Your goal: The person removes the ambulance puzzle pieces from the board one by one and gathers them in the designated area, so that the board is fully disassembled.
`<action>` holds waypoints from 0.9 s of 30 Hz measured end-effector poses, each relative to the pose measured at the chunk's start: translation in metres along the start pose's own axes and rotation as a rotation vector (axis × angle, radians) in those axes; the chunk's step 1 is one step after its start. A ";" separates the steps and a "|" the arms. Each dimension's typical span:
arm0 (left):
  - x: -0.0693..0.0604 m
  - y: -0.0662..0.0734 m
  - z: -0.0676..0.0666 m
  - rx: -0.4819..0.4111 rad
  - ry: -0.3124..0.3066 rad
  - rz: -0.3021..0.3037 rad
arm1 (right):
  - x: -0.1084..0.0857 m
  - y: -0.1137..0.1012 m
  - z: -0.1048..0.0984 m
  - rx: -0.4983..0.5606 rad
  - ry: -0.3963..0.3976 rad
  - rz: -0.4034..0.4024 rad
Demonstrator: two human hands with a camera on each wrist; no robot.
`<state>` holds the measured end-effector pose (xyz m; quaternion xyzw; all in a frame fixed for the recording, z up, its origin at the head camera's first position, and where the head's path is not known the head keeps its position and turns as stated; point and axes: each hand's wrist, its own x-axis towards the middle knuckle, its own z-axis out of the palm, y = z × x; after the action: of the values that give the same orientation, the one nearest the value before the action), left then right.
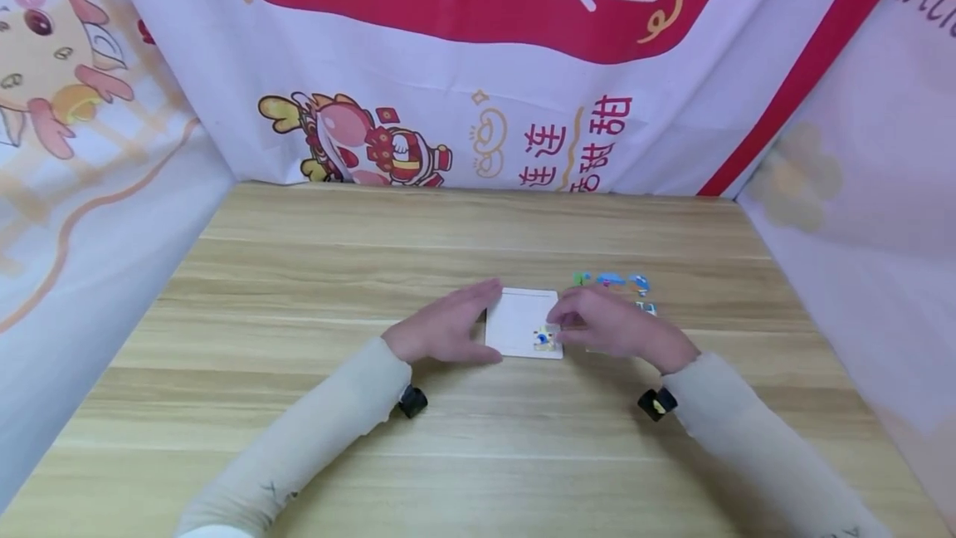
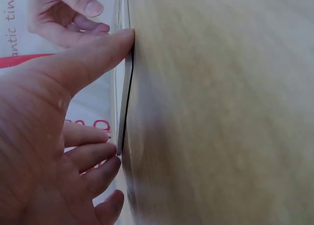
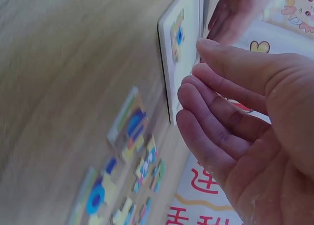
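A white square puzzle board [image 1: 515,322] lies on the wooden table, its rim raised along the edges. In its near right corner sits a jigsaw piece [image 1: 543,339] with a blue and yellow print. My left hand [image 1: 448,326] holds the board at its left side, thumb on the near corner and fingertips at the far one. Just over the board's right edge hovers my right hand [image 1: 608,324], fingers loosely bent, near that piece. From the right wrist view, nothing shows between its thumb and fingers [image 3: 216,137].
Several loose jigsaw pieces [image 1: 611,279] lie on the table [image 1: 336,264] right of the board, partly hidden by my right hand. Printed cloth [image 1: 448,65] hangs behind the table and at both sides. Each wrist carries a small black camera [image 1: 657,403].
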<state>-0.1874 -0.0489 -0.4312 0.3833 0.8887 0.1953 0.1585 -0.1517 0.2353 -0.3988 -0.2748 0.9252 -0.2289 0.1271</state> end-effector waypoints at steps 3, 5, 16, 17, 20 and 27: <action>0.001 -0.003 -0.002 -0.001 0.002 0.012 | 0.004 -0.002 0.004 0.011 0.006 -0.019; 0.000 -0.003 -0.002 0.006 -0.008 0.017 | 0.005 -0.001 0.006 0.006 0.009 -0.020; -0.005 0.006 -0.006 0.102 -0.115 -0.010 | 0.009 -0.004 0.010 -0.041 -0.002 -0.002; -0.005 0.006 -0.006 0.106 -0.116 -0.012 | 0.009 -0.005 0.010 -0.043 -0.007 0.010; -0.004 0.006 -0.005 0.127 -0.118 -0.014 | 0.012 -0.006 0.010 -0.046 -0.015 0.032; -0.004 0.008 -0.005 0.146 -0.117 -0.006 | 0.017 -0.009 0.007 -0.019 -0.040 0.088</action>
<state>-0.1821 -0.0480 -0.4226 0.4021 0.8909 0.1066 0.1824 -0.1585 0.2164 -0.4021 -0.2397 0.9357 -0.2088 0.1531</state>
